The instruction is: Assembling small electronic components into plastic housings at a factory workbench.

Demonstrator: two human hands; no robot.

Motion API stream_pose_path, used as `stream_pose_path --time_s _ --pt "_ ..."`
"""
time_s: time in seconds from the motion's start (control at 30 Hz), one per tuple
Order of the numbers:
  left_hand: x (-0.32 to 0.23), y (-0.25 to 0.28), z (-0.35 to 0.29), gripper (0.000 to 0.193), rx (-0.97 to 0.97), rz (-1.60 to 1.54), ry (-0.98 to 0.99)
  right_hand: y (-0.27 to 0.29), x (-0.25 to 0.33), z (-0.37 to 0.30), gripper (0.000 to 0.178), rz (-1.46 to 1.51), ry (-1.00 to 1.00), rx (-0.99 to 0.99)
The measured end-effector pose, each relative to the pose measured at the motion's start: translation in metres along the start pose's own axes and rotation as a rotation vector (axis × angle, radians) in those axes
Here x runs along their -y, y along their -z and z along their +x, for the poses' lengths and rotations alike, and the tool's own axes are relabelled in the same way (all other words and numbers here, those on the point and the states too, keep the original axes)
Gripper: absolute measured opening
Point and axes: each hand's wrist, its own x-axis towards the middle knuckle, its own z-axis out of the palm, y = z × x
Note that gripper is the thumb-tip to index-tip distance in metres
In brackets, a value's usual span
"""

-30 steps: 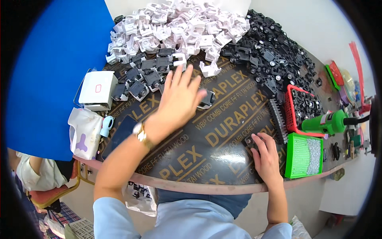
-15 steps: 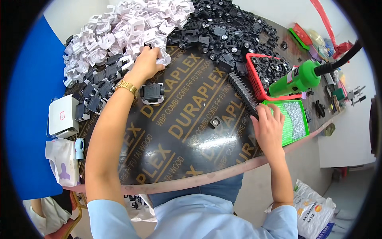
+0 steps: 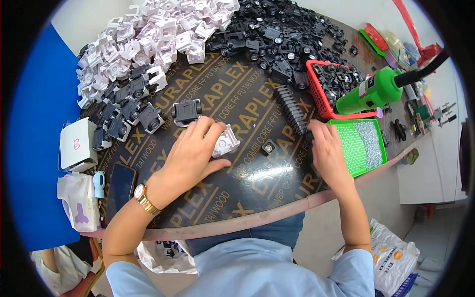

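Observation:
My left hand (image 3: 190,156) is closed on a white plastic bracket (image 3: 227,141) over the middle of the table, its thumb stretched out. Just beyond it sits a black block in a white bracket (image 3: 187,112). At the near end of a row of stacked black ribbed parts (image 3: 290,108), my right hand (image 3: 328,152) has its fingers closed on a black part, mostly hidden by the fingers. Between both hands lies a small black square piece with a metal centre (image 3: 268,147).
White brackets (image 3: 163,34) and black parts (image 3: 282,39) are heaped at the back. On the right are a red basket (image 3: 316,94), a green tray of screws (image 3: 352,153) and a hanging green electric screwdriver (image 3: 371,91). Joined pieces (image 3: 129,109), a white box (image 3: 79,143) and a phone (image 3: 120,188) lie left.
My left hand has come back from the white heap toward me, bringing a white bracket. The row of black parts has shifted slightly left at its near end, by my right hand.

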Motion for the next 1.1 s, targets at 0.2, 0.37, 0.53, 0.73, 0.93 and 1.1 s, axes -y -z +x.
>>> stream_pose_path --time_s 0.2,0.37,0.53,0.73,0.93,1.1 --pt "-0.026 -0.011 0.023 0.045 -0.067 -0.031 -0.207 -0.010 -0.001 -0.003 0.045 0.097 -0.141 -0.076" --pt "-0.035 -0.060 0.066 0.050 -0.119 0.106 -0.385 -0.002 0.007 -0.009 0.041 0.217 -0.136 -0.011" --pt "-0.036 -0.091 0.120 0.048 -0.012 0.191 -0.428 -0.007 0.009 -0.018 0.036 0.316 -0.158 -0.061" --pt "-0.011 -0.099 0.131 0.050 -0.075 0.287 -0.201 0.001 0.006 -0.026 0.033 0.371 -0.054 -0.011" --pt "-0.030 -0.091 0.117 0.057 -0.244 0.397 -0.296 -0.006 0.017 -0.032 0.030 0.358 -0.214 -0.169" --pt "-0.055 -0.084 0.100 0.045 0.088 -0.212 -0.422 -0.023 0.007 -0.017 0.041 0.387 -0.314 -0.146"
